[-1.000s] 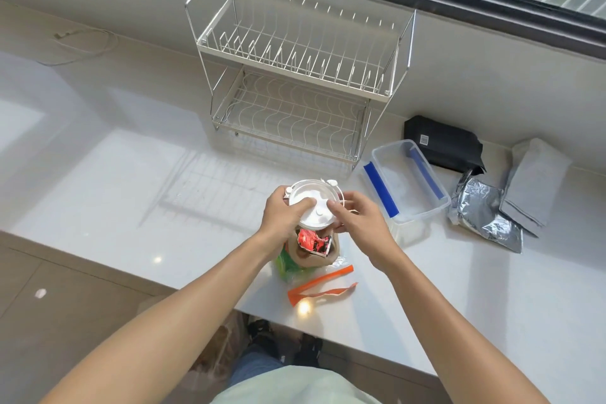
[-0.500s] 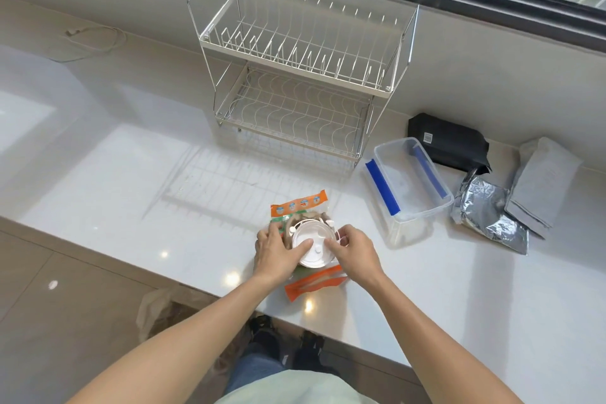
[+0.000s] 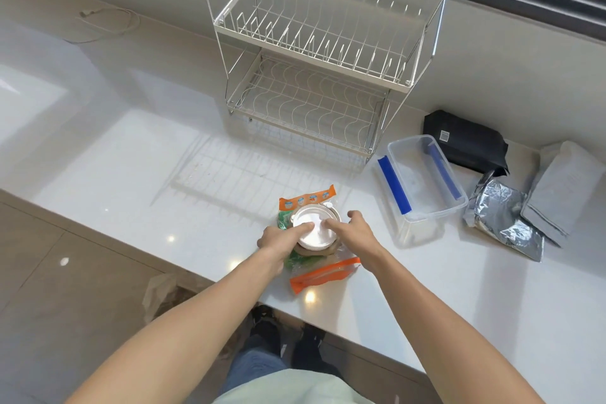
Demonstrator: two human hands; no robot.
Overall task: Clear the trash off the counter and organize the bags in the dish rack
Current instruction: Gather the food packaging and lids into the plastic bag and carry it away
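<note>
A round white-lidded container sits on a small heap of trash near the counter's front edge. The heap holds an orange-topped plastic bag, green wrappers and an orange zip strip. My left hand wraps the container's left side with its forefinger on the lid. My right hand holds the right side, fingertips on the lid. The two-tier wire dish rack stands empty behind. A black bag, a silver foil bag and a grey bag lie at the right.
A clear plastic box with blue clips stands open between the rack and the bags. A crumpled trash bag sits on the floor under the counter edge. A white cable lies at the back left.
Both hands have lowered the lidded container from mid-air down onto the trash heap on the counter and still rest on it.
</note>
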